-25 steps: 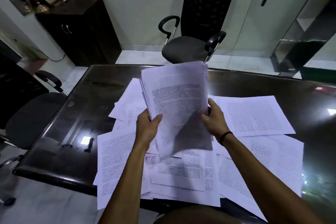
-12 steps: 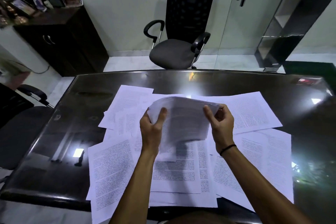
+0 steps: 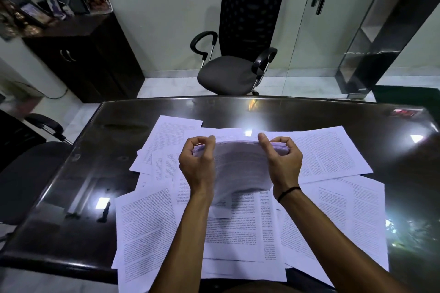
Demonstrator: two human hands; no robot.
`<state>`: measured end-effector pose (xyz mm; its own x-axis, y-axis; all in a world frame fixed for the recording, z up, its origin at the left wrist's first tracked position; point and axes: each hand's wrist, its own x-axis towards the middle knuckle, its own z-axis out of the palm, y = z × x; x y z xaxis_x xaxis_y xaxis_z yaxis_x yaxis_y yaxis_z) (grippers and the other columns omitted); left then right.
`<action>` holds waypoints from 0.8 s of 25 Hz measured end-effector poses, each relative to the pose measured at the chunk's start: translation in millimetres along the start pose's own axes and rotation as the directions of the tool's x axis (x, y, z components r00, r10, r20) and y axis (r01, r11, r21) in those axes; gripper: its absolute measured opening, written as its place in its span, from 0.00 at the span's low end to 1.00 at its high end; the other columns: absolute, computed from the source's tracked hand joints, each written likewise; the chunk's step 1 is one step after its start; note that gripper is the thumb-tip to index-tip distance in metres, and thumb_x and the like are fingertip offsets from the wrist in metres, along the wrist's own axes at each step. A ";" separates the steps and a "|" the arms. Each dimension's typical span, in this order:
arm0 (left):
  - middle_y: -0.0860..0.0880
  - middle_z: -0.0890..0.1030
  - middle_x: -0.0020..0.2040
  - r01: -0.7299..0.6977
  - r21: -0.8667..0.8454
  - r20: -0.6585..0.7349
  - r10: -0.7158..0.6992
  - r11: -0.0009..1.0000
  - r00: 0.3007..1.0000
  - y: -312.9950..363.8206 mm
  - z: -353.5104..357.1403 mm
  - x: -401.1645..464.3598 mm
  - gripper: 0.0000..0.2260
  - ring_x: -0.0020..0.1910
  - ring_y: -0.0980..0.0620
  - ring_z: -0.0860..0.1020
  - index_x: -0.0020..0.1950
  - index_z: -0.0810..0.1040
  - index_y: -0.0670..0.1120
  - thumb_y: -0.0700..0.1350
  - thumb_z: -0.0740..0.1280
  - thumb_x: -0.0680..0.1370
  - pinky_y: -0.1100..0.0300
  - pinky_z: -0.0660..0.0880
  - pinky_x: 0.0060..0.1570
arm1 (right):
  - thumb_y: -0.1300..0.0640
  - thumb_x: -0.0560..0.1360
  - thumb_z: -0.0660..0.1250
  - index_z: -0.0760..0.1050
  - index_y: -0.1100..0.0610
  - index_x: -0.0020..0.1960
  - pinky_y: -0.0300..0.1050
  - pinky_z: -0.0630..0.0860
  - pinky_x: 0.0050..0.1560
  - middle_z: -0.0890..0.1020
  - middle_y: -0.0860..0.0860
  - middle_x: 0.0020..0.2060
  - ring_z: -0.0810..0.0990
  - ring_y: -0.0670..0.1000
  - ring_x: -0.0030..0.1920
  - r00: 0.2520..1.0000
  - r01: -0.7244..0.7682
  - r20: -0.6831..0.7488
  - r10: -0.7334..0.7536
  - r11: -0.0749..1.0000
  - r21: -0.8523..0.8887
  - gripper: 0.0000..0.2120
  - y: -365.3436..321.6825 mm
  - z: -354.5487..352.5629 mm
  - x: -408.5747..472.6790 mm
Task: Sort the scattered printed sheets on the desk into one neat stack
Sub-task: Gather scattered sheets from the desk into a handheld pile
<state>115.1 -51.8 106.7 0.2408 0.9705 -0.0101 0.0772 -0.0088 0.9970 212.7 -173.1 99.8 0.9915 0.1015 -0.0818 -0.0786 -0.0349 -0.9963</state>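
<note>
I hold a thick stack of printed sheets (image 3: 240, 166) nearly flat, a little above the desk, its near edge sagging. My left hand (image 3: 196, 164) grips its left side and my right hand (image 3: 283, 162), with a black band on the wrist, grips its right side. Several loose printed sheets (image 3: 147, 228) lie scattered and overlapping on the dark glossy desk (image 3: 95, 173) beneath and around my arms. One sheet (image 3: 328, 154) lies far right, another (image 3: 166, 135) far left.
A black office chair (image 3: 238, 54) stands beyond the far desk edge. A dark wooden cabinet (image 3: 78, 59) with framed items stands back left. Another chair (image 3: 28, 173) sits at the left. Glass doors and a shelf are at back right.
The stack has come down from upright in front of me to nearly flat just above the desk. Both hands moved forward and down with it, still gripping its sides.
</note>
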 end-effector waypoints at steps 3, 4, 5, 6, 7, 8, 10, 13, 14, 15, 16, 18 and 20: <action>0.62 0.84 0.40 -0.032 0.018 0.045 0.031 0.999 0.998 -7.4 -4.6 -0.1 0.04 0.45 0.64 0.82 0.44 0.79 0.57 0.54 0.73 0.76 0.64 0.80 0.43 | 0.44 0.69 0.77 0.79 0.56 0.46 0.38 0.77 0.40 0.82 0.47 0.39 0.80 0.40 0.39 0.993 0.022 0.119 -0.025 0.999 0.027 0.17 4.7 -5.3 -2.5; 0.63 0.84 0.43 -0.042 0.025 0.076 0.040 0.999 0.996 -12.0 -7.5 0.7 0.08 0.47 0.63 0.82 0.47 0.79 0.58 0.59 0.72 0.74 0.65 0.79 0.44 | 0.46 0.69 0.77 0.80 0.56 0.49 0.38 0.78 0.43 0.83 0.46 0.42 0.81 0.40 0.42 0.983 0.029 0.179 -0.037 0.998 0.048 0.16 7.8 -8.5 -3.3; 0.63 0.83 0.48 -0.057 0.030 0.122 0.053 0.998 0.991 -16.5 -11.7 0.0 0.13 0.50 0.62 0.81 0.51 0.78 0.59 0.63 0.71 0.72 0.66 0.79 0.46 | 0.48 0.69 0.78 0.80 0.54 0.52 0.38 0.80 0.45 0.84 0.45 0.45 0.82 0.41 0.45 0.970 0.027 0.239 -0.037 0.999 0.048 0.16 12.7 -12.4 -3.8; 0.64 0.82 0.52 -0.077 0.063 0.170 0.066 0.995 0.983 -25.7 -16.8 0.6 0.17 0.52 0.63 0.81 0.56 0.77 0.59 0.65 0.72 0.71 0.68 0.78 0.49 | 0.51 0.68 0.79 0.79 0.51 0.54 0.38 0.81 0.47 0.84 0.44 0.47 0.82 0.42 0.47 0.958 0.018 0.287 -0.022 1.000 0.015 0.17 19.8 -16.8 -3.2; 0.64 0.80 0.55 -0.101 0.112 0.215 0.075 0.989 0.974 -35.7 -22.4 0.4 0.21 0.54 0.64 0.80 0.60 0.76 0.58 0.63 0.74 0.71 0.71 0.76 0.52 | 0.53 0.68 0.79 0.78 0.48 0.55 0.40 0.82 0.48 0.83 0.43 0.48 0.82 0.44 0.48 0.949 0.003 0.314 0.012 0.999 -0.047 0.18 30.0 -21.6 -1.2; 0.65 0.79 0.57 -0.104 0.178 0.256 0.056 0.978 0.965 -47.0 -27.3 0.3 0.25 0.55 0.65 0.79 0.64 0.74 0.57 0.61 0.76 0.71 0.73 0.75 0.54 | 0.55 0.68 0.80 0.76 0.47 0.55 0.44 0.82 0.49 0.82 0.43 0.48 0.82 0.46 0.49 0.943 -0.013 0.327 0.057 0.991 -0.136 0.19 41.4 -26.2 1.9; 0.59 0.80 0.59 0.009 0.285 0.324 -0.105 0.958 0.940 -71.0 -34.4 -1.1 0.30 0.58 0.58 0.80 0.68 0.72 0.55 0.59 0.78 0.70 0.63 0.79 0.57 | 0.61 0.70 0.77 0.75 0.49 0.54 0.55 0.82 0.53 0.82 0.47 0.48 0.81 0.50 0.49 0.926 -0.047 0.342 0.158 0.949 -0.312 0.18 64.9 -32.9 9.1; 0.52 0.82 0.55 0.131 0.392 0.350 -0.279 0.911 0.894 -91.4 -34.6 -1.5 0.15 0.57 0.45 0.82 0.62 0.76 0.53 0.51 0.74 0.77 0.57 0.81 0.49 | 0.64 0.74 0.71 0.75 0.54 0.51 0.60 0.80 0.55 0.82 0.52 0.46 0.81 0.57 0.50 0.905 -0.049 0.363 0.223 0.900 -0.432 0.09 79.2 -33.0 18.5; 0.50 0.83 0.54 0.116 0.398 0.355 -0.269 0.910 0.895 -90.9 -34.1 0.7 0.13 0.56 0.43 0.83 0.62 0.78 0.50 0.49 0.72 0.79 0.57 0.80 0.49 | 0.63 0.75 0.70 0.76 0.55 0.50 0.59 0.80 0.54 0.82 0.52 0.47 0.81 0.58 0.51 0.903 -0.016 0.378 0.207 0.893 -0.450 0.07 77.8 -32.1 23.0; 0.49 0.83 0.54 0.102 0.384 0.359 -0.250 0.918 0.899 -85.1 -34.0 3.4 0.12 0.56 0.43 0.83 0.62 0.79 0.48 0.47 0.71 0.79 0.55 0.80 0.50 | 0.62 0.75 0.70 0.76 0.55 0.51 0.57 0.80 0.53 0.82 0.52 0.47 0.81 0.58 0.51 0.896 0.020 0.402 0.187 0.889 -0.457 0.07 74.0 -31.7 29.0; 0.48 0.84 0.55 0.093 0.354 0.368 -0.230 0.931 0.901 -79.5 -35.0 8.8 0.12 0.56 0.44 0.82 0.63 0.79 0.48 0.45 0.71 0.80 0.53 0.80 0.52 | 0.62 0.75 0.71 0.76 0.55 0.52 0.55 0.80 0.54 0.82 0.52 0.49 0.80 0.57 0.51 0.881 0.045 0.439 0.178 0.891 -0.451 0.07 67.7 -31.4 36.2; 0.51 0.84 0.56 0.115 0.289 0.390 -0.227 0.950 0.892 -65.8 -41.3 19.2 0.11 0.57 0.47 0.82 0.62 0.79 0.49 0.43 0.70 0.80 0.50 0.79 0.59 | 0.62 0.76 0.70 0.76 0.55 0.55 0.53 0.79 0.57 0.83 0.51 0.52 0.81 0.56 0.53 0.816 0.019 0.539 0.208 0.923 -0.385 0.09 54.0 -33.6 50.8; 0.52 0.85 0.58 0.208 0.184 0.436 -0.270 0.961 0.858 -56.0 -49.5 26.8 0.12 0.59 0.48 0.82 0.65 0.79 0.51 0.44 0.69 0.81 0.44 0.77 0.64 | 0.62 0.79 0.66 0.75 0.54 0.59 0.52 0.79 0.59 0.84 0.51 0.54 0.82 0.55 0.56 0.735 -0.089 0.629 0.254 0.955 -0.282 0.10 41.5 -34.9 54.8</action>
<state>69.3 -13.3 54.4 0.6082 0.7303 -0.3110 0.3023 0.1492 0.9415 267.3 -203.7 54.9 0.6433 0.6910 -0.3298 -0.1338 -0.3227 -0.9370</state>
